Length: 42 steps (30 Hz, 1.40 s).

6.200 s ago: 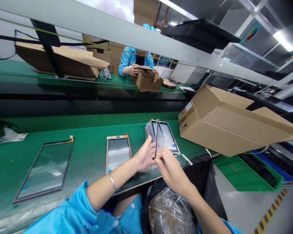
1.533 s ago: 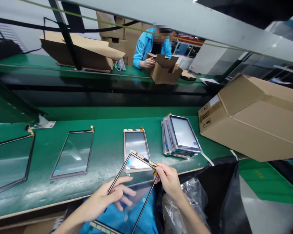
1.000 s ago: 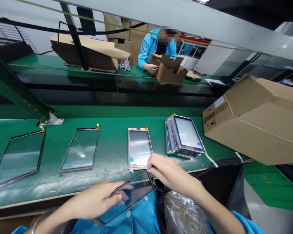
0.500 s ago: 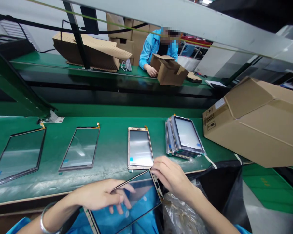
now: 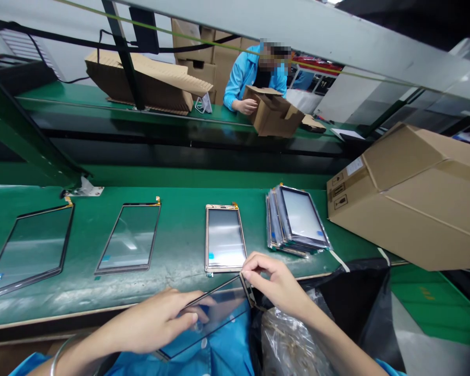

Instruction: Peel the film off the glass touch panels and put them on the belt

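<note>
My left hand (image 5: 160, 318) grips a clear touch screen panel (image 5: 219, 316) with a dark frame by its left edge, thumb on top and fingers showing through the glass. The panel is tilted in front of the bench edge, above my blue clothing. At its upper right corner, my right hand (image 5: 272, 279) has thumb and forefinger pinched together; what lies between them is too small to make out. Just beyond that corner, a touch panel with a light tan border (image 5: 225, 237) lies on the green bench.
Two clear panels (image 5: 131, 237) (image 5: 35, 250) lie to the left on the green bench (image 5: 184, 250). A stack of wrapped panels (image 5: 301, 214) is beside a large carton (image 5: 411, 193). A black bag (image 5: 356, 297) and clear plastic (image 5: 290, 339) are below right. Across, a co-worker (image 5: 238, 78) handles a box (image 5: 276, 117).
The panel in my left hand has tilted to a flatter angle, its lower edge rising. My right fingers remain at its corner, slightly shifted. The co-worker's hand has moved up along the box.
</note>
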Motion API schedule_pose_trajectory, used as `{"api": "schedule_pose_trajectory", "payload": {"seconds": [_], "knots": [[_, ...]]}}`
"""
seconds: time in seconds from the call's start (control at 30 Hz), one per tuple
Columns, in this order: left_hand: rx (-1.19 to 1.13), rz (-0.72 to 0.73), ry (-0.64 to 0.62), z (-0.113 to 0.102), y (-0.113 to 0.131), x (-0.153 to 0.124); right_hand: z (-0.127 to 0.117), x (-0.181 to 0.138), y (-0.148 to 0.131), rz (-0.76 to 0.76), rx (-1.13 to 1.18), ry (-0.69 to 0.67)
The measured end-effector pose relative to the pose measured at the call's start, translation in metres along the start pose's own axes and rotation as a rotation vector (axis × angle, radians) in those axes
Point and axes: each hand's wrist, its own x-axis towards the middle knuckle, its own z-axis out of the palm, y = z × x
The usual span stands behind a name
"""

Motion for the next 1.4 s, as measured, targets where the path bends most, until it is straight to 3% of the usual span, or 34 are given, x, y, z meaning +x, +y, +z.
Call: {"api": "schedule_pose_trajectory", "payload": {"seconds": [0.3, 0.47, 0.67, 0.77, 0.93, 1.0, 1.07, 1.27, 1.33, 1.4], "knots": [[-0.039, -0.037, -0.029, -0.002, 0.002, -0.004, -0.005, 0.000, 0.004, 0.073, 0.235, -0.110], [0.013, -0.024, -0.020, -0.004, 0.003, -0.004, -0.012, -0.005, -0.005, -0.159, -0.246, -0.085], [0.078, -0.001, 0.045, -0.004, 0.005, -0.003, -0.018, -0.001, -0.021, -0.327, -0.638, -0.202], [-0.042, 0.018, 0.021, -0.004, 0.004, -0.003, -0.017, 0.001, -0.022, -0.413, -0.766, -0.203], [-0.403, -0.072, -0.149, -0.005, -0.006, 0.003, -0.012, 0.001, -0.006, -0.718, -0.920, -0.005], [-0.537, -0.080, -0.222, -0.008, -0.015, 0.008, -0.010, -0.004, 0.000, -0.788, -0.882, 0.046], [-0.661, -0.069, -0.250, -0.014, -0.027, 0.014, -0.010, -0.016, 0.003, -0.727, -0.740, 0.052], [-0.892, -0.095, -0.114, -0.037, -0.060, 0.018, -0.034, -0.075, -0.014, -0.190, 0.181, -0.081], [-0.873, -0.120, -0.048, -0.041, -0.060, 0.017, -0.044, -0.083, -0.016, -0.162, 0.251, 0.022], [-0.798, -0.121, -0.037, -0.039, -0.053, 0.015, -0.048, -0.077, -0.014, -0.180, 0.133, 0.181]]}}
